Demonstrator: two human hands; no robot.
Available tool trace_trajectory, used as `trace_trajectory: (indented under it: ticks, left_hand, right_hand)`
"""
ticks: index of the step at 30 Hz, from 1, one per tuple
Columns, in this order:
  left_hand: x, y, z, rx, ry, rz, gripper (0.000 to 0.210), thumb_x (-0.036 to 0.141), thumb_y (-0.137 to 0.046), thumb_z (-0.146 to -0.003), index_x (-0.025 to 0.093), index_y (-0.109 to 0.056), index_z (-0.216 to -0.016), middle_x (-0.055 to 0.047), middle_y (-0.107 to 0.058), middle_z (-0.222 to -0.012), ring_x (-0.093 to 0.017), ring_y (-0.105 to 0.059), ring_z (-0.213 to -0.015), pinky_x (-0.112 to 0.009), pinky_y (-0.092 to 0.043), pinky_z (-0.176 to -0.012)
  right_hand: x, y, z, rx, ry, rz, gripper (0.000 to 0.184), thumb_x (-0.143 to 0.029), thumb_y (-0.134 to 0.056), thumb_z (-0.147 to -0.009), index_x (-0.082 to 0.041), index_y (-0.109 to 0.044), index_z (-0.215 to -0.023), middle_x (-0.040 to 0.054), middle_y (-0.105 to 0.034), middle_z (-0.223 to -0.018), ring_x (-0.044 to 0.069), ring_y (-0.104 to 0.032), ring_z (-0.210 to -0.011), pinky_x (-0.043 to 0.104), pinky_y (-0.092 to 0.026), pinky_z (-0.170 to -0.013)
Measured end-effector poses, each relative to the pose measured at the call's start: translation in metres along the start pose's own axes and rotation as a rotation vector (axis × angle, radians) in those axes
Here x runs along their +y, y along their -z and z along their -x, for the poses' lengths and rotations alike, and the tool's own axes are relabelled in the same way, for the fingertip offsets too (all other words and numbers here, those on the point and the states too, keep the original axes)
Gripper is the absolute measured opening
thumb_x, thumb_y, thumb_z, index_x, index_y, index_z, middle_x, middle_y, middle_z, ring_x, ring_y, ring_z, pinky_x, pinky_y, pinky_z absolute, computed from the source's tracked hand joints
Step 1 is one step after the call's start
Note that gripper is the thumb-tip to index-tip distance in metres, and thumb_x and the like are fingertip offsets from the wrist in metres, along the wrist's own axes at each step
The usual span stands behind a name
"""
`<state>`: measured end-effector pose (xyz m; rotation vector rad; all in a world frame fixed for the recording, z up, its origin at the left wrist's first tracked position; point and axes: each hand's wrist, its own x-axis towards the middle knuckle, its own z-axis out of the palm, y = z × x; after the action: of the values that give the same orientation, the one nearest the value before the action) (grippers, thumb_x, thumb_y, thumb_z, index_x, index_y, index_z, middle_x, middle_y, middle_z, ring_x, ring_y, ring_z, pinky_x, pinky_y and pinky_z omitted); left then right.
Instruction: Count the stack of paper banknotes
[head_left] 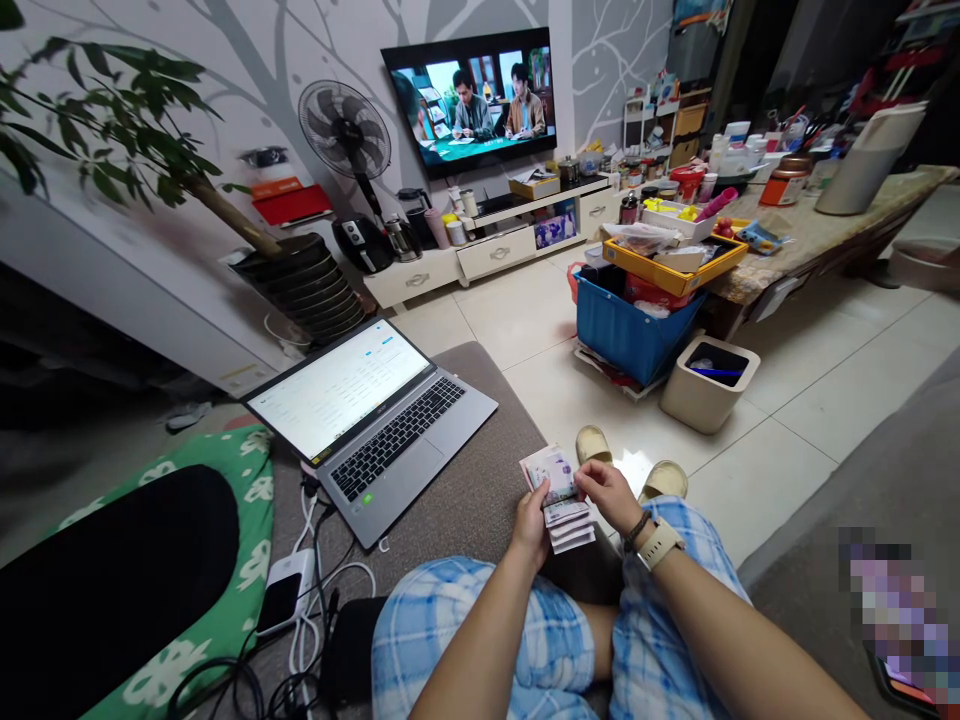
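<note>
Forearms (pixel 476 635) reach the seat edge (pixel 511 407), hands (pixel 531 525) pinching banknotes (pixel 553 476).

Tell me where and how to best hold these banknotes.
Probably pinch the banknotes at their left edge, coming from the left, thumb on top, where the left hand has them: they're thin sheets, and the lower ends fan out, so a grip there might miss some.

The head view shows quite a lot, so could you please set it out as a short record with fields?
Left hand: holding banknotes
Right hand: at the banknotes' right edge; grip unclear
Right wrist: pale watch
Laptop: open, screen lit, on the padded seat
Television: on
Floor: slippers, pale bin
</note>
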<state>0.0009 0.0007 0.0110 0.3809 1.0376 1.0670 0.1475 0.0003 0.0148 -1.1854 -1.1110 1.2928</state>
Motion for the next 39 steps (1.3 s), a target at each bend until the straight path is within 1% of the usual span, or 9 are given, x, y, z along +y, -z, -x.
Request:
trace_trajectory:
  ticks: [3,6,9,11,16,20,25,31,39]
  left_hand:
    - [0.000,0.001,0.000,-0.027,-0.004,0.000,0.033,0.029,-0.081,-0.068,0.009,-0.072,-0.092,-0.015,-0.077,-0.089,-0.031,-0.074,-0.089,-0.041,-0.056,-0.084]
    - [0.000,0.002,0.001,-0.029,0.000,-0.011,0.032,0.026,-0.082,-0.065,0.010,-0.072,-0.091,-0.014,-0.077,-0.088,-0.031,-0.074,-0.090,-0.041,-0.056,-0.084]
    - [-0.001,0.002,0.002,-0.020,-0.004,-0.022,0.033,0.024,-0.082,-0.064,0.008,-0.072,-0.091,-0.014,-0.077,-0.088,-0.030,-0.074,-0.090,-0.039,-0.056,-0.083]
    - [-0.002,0.001,0.001,-0.024,-0.009,-0.021,0.033,0.025,-0.082,-0.065,0.007,-0.072,-0.091,-0.015,-0.077,-0.090,-0.030,-0.074,-0.090,-0.038,-0.057,-0.083]
    - [-0.003,0.001,-0.002,-0.007,0.008,0.028,0.033,0.036,-0.078,-0.073,0.009,-0.072,-0.091,-0.015,-0.077,-0.090,-0.031,-0.074,-0.091,-0.040,-0.057,-0.082]
    - [-0.004,0.003,-0.005,-0.014,0.005,0.047,0.037,0.039,-0.075,-0.076,0.009,-0.072,-0.096,-0.015,-0.077,-0.092,-0.030,-0.074,-0.091,-0.041,-0.057,-0.085]
    - [-0.005,0.003,-0.006,-0.004,-0.003,0.045,0.034,0.038,-0.074,-0.077,0.009,-0.072,-0.094,-0.015,-0.077,-0.093,-0.031,-0.074,-0.094,-0.041,-0.056,-0.087]
    - [-0.005,0.001,-0.003,0.002,-0.016,0.030,0.032,0.037,-0.074,-0.077,0.009,-0.072,-0.092,-0.015,-0.077,-0.092,-0.031,-0.074,-0.094,-0.041,-0.056,-0.087]
    - [-0.002,-0.003,-0.001,0.028,-0.011,0.042,0.026,0.032,-0.070,-0.080,0.009,-0.072,-0.091,-0.014,-0.078,-0.090,-0.029,-0.074,-0.092,-0.040,-0.057,-0.086]
  right_hand:
    - [0.004,0.000,-0.001,0.110,-0.015,0.036,0.047,-0.065,-0.074,-0.067,-0.023,-0.053,-0.070,-0.0033,-0.052,-0.055,0.015,-0.047,-0.054,0.029,-0.038,-0.054]
    - [0.009,0.001,-0.002,0.153,-0.013,0.083,0.045,-0.063,-0.072,-0.070,-0.022,-0.054,-0.071,-0.0027,-0.053,-0.057,0.016,-0.048,-0.056,0.029,-0.039,-0.056]
    - [0.012,0.002,-0.003,0.134,0.001,0.143,0.041,-0.059,-0.066,-0.076,-0.021,-0.055,-0.065,-0.0002,-0.056,-0.060,0.017,-0.050,-0.061,0.030,-0.040,-0.061]
    - [0.013,0.003,-0.003,0.122,0.007,0.149,0.039,-0.056,-0.065,-0.078,-0.021,-0.055,-0.064,0.0004,-0.057,-0.062,0.017,-0.051,-0.063,0.030,-0.040,-0.063]
    - [0.010,0.002,-0.003,0.095,0.031,0.092,0.039,-0.056,-0.066,-0.077,-0.021,-0.056,-0.065,0.0001,-0.057,-0.063,0.017,-0.052,-0.064,0.030,-0.042,-0.063]
    - [0.006,0.001,-0.002,0.049,0.025,0.033,0.041,-0.059,-0.065,-0.076,-0.021,-0.056,-0.066,-0.0020,-0.053,-0.060,0.014,-0.046,-0.058,0.028,-0.039,-0.058]
    - [0.002,0.000,-0.001,0.033,0.001,0.001,0.041,-0.061,-0.065,-0.074,-0.021,-0.056,-0.067,-0.0030,-0.049,-0.059,0.013,-0.041,-0.055,0.027,-0.034,-0.053]
    - [0.001,-0.001,-0.001,0.025,-0.013,-0.008,0.044,-0.063,-0.065,-0.073,-0.021,-0.055,-0.068,-0.0032,-0.048,-0.059,0.012,-0.041,-0.054,0.027,-0.034,-0.053]
    - [-0.002,-0.002,-0.001,0.017,-0.026,-0.068,0.042,-0.060,-0.068,-0.071,-0.020,-0.056,-0.067,-0.0037,-0.048,-0.058,0.011,-0.039,-0.053,0.026,-0.032,-0.052]
